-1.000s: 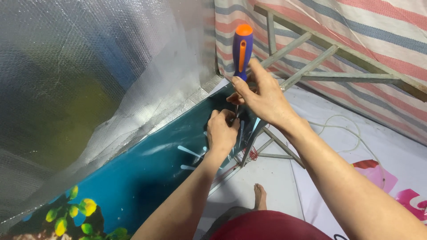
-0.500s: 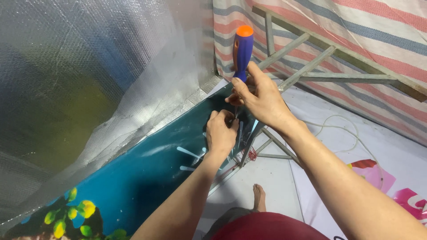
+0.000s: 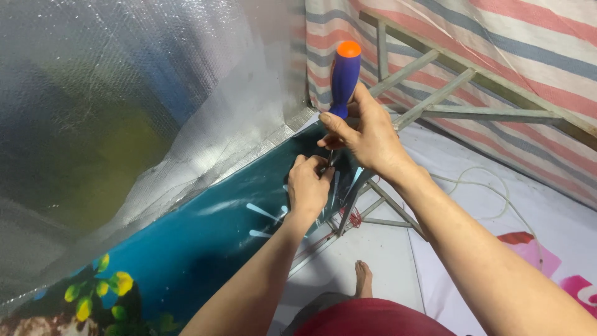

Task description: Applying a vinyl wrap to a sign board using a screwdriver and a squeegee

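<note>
Right hand [image 3: 372,138]: wrapped around the lower end of a blue screwdriver [image 3: 344,76] with an orange cap, held upright.
Left hand [image 3: 309,185]: pinched at the screwdriver's tip, against the teal printed panel [image 3: 205,239].
Behind: silver foil sheet [image 3: 124,106], striped tarp [image 3: 497,56], grey metal frame [image 3: 448,93].

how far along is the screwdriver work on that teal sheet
Mid-step. Already in place: the silver foil sheet hangs along the wall and the teal printed sheet lies over the metal frame. In hand: the right hand grips the blue screwdriver upright, tip down at the teal sheet's top edge, while the left hand steadies that spot. The fastener itself is hidden, so what is left there cannot be told.
</note>
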